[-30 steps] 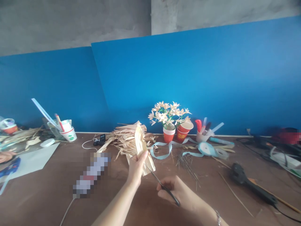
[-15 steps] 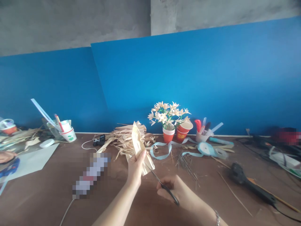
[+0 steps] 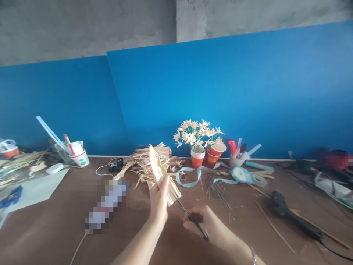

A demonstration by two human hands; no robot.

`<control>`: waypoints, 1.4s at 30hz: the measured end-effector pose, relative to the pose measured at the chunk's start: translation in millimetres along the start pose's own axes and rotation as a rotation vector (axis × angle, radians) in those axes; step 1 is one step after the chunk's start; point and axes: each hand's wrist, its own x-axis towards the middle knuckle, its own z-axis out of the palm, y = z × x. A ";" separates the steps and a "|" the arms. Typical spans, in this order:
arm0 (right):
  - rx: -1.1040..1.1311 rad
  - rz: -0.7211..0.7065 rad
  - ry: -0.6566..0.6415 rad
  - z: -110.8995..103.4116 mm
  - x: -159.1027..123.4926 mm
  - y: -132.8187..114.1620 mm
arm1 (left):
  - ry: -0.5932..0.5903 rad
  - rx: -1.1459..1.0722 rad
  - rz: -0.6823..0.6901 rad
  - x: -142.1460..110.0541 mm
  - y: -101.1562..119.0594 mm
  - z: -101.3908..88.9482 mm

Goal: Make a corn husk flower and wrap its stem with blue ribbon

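Between the thumb and fingers of my left hand [image 3: 159,200] is a pale dried corn husk [image 3: 157,165], its pointed end up and its wide end slanting down to the right. My right hand [image 3: 206,224] is closed round the black handles of a pair of scissors [image 3: 196,222]. Their blades reach up and left to the husk's lower end; the tips are hidden, so I cannot tell how far they overlap it. A heap of dried husks [image 3: 146,160] lies behind my left hand.
White husk flowers [image 3: 193,137] stand in stacked paper cups [image 3: 197,159]. To the right lie blue ribbon [image 3: 239,174], thin wires [image 3: 219,191] and a black corded tool [image 3: 295,217]. A blurred-out object [image 3: 106,206] with a cord is at left.
The top of the husk has tilted a little to the left in my left hand. A person's hand at the far left has gone out of view.
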 end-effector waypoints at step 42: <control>0.182 0.035 0.168 6.6 14.9 28.2 | -0.043 0.124 -0.086 -17.5 -6.8 7.5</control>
